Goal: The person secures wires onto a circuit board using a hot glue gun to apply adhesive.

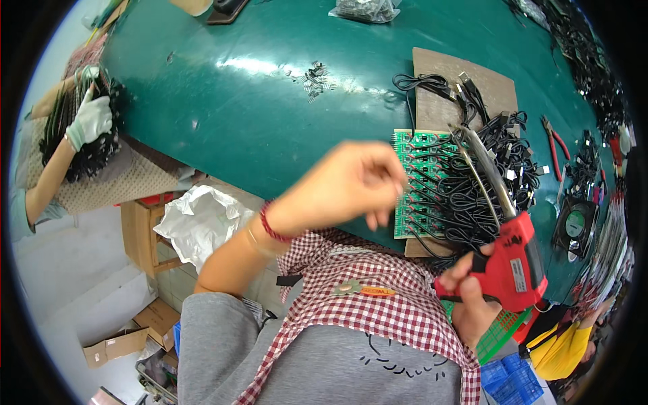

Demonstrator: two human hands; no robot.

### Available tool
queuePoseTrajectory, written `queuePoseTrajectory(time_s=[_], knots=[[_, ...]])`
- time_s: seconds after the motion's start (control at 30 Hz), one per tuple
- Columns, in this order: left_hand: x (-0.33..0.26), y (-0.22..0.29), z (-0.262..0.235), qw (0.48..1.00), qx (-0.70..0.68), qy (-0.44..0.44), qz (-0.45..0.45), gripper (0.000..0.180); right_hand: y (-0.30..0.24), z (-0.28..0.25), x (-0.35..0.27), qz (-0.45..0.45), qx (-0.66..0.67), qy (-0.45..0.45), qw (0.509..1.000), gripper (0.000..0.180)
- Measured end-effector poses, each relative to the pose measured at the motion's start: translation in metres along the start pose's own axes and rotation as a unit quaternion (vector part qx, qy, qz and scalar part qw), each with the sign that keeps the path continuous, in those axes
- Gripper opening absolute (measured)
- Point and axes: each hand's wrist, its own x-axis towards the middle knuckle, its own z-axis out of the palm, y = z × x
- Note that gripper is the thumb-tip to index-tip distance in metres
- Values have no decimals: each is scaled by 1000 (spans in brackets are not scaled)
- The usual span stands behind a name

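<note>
Head view: On a green surface [236,121], black cables [466,216] lie bunched along the right of a green circuit board [420,177], while a red soldering gun [503,266] sits firmly in the wrapped grip of the right hand [475,312]. The left hand [351,183] blurs, grip half curled, by the board's left edge, its contents impossible to tell; good work likely calls for a steady gun, clear of the cables.

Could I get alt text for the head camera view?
A person's bare right hand grips a red pistol-shaped soldering gun over coiled black cables running to a green circuit-board panel; the blurred bare left hand is near the panel's left edge.
</note>
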Motion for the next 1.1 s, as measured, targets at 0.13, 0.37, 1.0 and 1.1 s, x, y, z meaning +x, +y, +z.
queuePoseTrajectory(time_s=[0.13, 0.37, 1.0, 1.1], knots=[[-23, -32, 55, 989, -140, -54, 21, 10, 3, 8, 12, 40, -98, -92, 990, 46], [-28, -36, 70, 985, 58, 8, 161, 6, 3, 8, 10, 11, -120, -69, 990, 47], [-14, -23, 21, 991, 120, -38, 34, 4, 9, -3, 0, -5, -253, -54, 966, 32], [7, -21, -11, 993, 98, 50, -48, 9, 12, -15, -6, -19, -186, -15, 982, 44]])
